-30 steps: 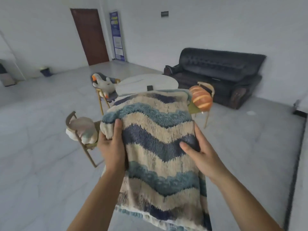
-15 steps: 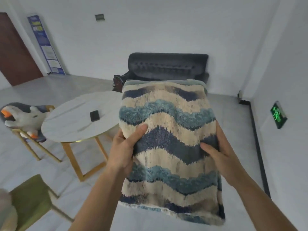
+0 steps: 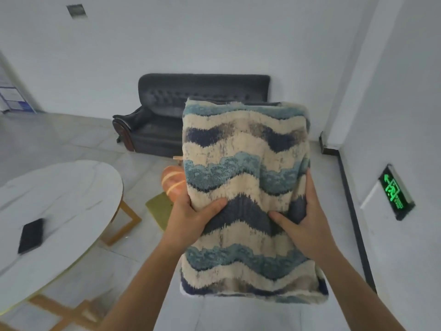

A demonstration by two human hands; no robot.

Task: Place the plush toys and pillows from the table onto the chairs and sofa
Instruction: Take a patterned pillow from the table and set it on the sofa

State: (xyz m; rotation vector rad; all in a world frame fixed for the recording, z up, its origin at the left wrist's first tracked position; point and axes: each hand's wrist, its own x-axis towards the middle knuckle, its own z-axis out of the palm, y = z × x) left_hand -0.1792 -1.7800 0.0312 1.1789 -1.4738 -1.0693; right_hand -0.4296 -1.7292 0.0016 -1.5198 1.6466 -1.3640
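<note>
- In front of the chest, in the head view, the wave-patterned pillow (image 3: 245, 197) is carried in the air, clear of the table (image 3: 59, 211) at the left and well apart from the dark sofa (image 3: 167, 111) ahead.
- The left hand (image 3: 191, 218) clasps the pillow's left edge, thumb laid over the face; the right hand (image 3: 307, 223) clasps the right edge likewise. Both are closed on it, fingers behind and hidden.
- The step in hand looks like the carry toward the sofa. To do it well, keep both sides gripped evenly, lower the pillow enough to see the floor, pass clear of the chair (image 3: 160, 209) holding the orange striped plush (image 3: 173, 182), and set the pillow against the sofa's backrest rather than dropping it at the seat's front edge.
- The pillow is plump and rectangular, with shaggy chevron bands of cream, teal and navy. It dents softly under the thumbs, so it should settle readily.
- A black flat object (image 3: 31, 235) lies near the table's right edge.
</note>
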